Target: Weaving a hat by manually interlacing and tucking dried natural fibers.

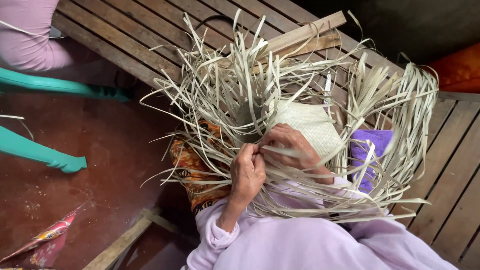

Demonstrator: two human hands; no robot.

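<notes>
Over the slatted wooden bench [150, 30], near its front edge, sits the half-woven straw piece [310, 125], loose strips fanning out everywhere. Left hand [247, 172] and right hand [290, 145] are pressed close together, both pinching strips, though the tangle hides most fingertips. A purple cloth [372, 150] peeks through, mostly covered. Reddish floor [100, 150] lies left of the bench, with teal chair legs [45, 155] and somebody's pink sleeve [30, 35] cut off at the top corner.

Pale straw strips [280, 90], checker-woven cream mat [312, 125], purple cloth [367, 145] at 3 o'clock, orange patterned fabric [192, 165], teal chair legs [45, 155], lilac sleeves [220, 235].
</notes>
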